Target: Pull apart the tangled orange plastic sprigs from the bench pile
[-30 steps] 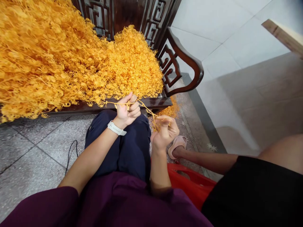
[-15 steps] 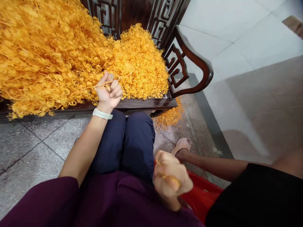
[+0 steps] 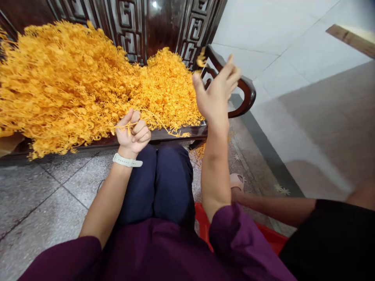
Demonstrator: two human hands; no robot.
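A thin yellow artificial flower stem is pinched between the thumb and curled fingers of my left hand, its tip drooping to the right over the bench edge. Behind that hand spreads a big heap of yellow artificial sprigs, piled on a dark wooden bench. My right hand is raised near the bench's armrest, fingers apart and somewhat blurred. Just left of its fingers is a small blurred yellow piece, apparently in the air.
The carved armrest curves out at the bench's right end, beside a tiled wall. Yellow bits lie on the floor under the bench. Another person's leg and a red plastic object are close on my right.
My right hand has swung from a closed fist near my lap up and forward to the armrest, and opened. My left hand keeps its stem; the view has tilted a little upward.
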